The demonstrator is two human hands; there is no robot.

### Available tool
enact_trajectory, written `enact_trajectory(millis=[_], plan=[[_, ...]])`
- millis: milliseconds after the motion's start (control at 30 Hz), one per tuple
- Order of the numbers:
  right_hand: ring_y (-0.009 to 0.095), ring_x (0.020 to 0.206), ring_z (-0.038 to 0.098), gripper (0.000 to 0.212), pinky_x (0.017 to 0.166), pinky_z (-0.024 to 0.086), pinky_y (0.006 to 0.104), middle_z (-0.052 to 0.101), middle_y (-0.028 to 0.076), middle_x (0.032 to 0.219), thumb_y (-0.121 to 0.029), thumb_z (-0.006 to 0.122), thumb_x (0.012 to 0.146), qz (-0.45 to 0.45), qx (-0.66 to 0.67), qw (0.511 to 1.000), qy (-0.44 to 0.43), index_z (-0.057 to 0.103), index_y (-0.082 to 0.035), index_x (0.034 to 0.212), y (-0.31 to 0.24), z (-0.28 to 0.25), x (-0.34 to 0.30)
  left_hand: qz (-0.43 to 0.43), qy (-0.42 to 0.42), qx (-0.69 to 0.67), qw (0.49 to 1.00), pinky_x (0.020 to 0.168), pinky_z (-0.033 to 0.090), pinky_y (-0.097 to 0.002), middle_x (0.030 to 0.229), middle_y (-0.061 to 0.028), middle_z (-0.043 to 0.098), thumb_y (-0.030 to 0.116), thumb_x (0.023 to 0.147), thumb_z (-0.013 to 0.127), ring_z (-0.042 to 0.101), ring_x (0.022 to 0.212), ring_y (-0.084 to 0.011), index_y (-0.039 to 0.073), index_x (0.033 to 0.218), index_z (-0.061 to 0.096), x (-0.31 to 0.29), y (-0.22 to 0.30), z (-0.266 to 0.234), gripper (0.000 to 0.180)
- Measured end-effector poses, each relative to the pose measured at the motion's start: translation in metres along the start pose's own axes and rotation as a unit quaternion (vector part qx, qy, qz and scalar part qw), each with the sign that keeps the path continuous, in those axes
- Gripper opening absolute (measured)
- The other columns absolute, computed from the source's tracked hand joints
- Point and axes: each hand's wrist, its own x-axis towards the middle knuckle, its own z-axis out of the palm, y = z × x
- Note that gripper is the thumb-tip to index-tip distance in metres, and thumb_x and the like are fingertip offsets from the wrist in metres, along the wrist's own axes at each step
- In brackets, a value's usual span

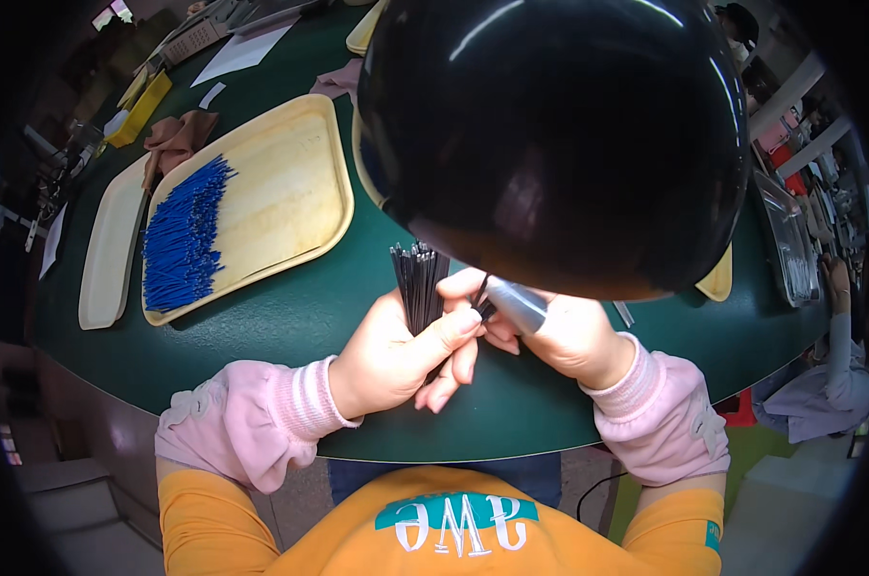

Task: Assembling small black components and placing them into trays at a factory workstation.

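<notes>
My left hand (396, 357) is closed around a bundle of thin black wires (417, 288) with silvery tips pointing away from me. Close against it, my right hand (578, 341) is closed on a silver tapered metal tool (518, 305), whose exact kind I cannot make out. Dark thin pieces show between the tool's narrow end and my left thumb. Both hands are just above the front part of the green table (290, 360). A large glossy black lamp shade (549, 144) hangs over them and covers part of the right hand's upper side.
On the left, a cream tray (290, 182) holds many blue wires (185, 235) at its left end. Beside it stand a narrower cream tray (108, 254), a brown cloth (177, 139) and a yellow bin (142, 110). A clear tray (785, 240) lies at the right edge, near another person's arm (840, 298).
</notes>
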Motion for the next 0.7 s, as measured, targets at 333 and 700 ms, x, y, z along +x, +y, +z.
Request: enact_trajectory(millis=[333,700], plan=[[0.008,0.052,0.038,0.019,0.052,0.041,0.0225,0.042,0.002,0.067,-0.018,0.038,0.088,-0.034,0.292,0.95,0.104,0.045,-0.001,0.091,0.004,-0.002,-0.002,-0.097,-0.096,0.013,0.991,0.043,0.038,-0.0156,0.061,-0.0081,0.055,0.022,0.089,0.038,0.05,0.048,-0.0063,-0.001,0.088,0.05,0.002,-0.005,-0.006,0.026],[0.001,0.053,0.039,0.014,0.048,0.03,0.0146,0.047,-0.001,0.062,-0.011,0.045,0.084,-0.14,-0.025,0.972,0.188,0.052,0.0,0.086,0.014,0.002,0.003,-0.011,0.008,-0.017,1.0,0.034,0.029,-0.0162,0.054,-0.0038,0.049,0.018,0.086,0.047,0.036,0.036,-0.0042,0.002,0.081,0.048,0.0,-0.005,-0.001,0.017]])
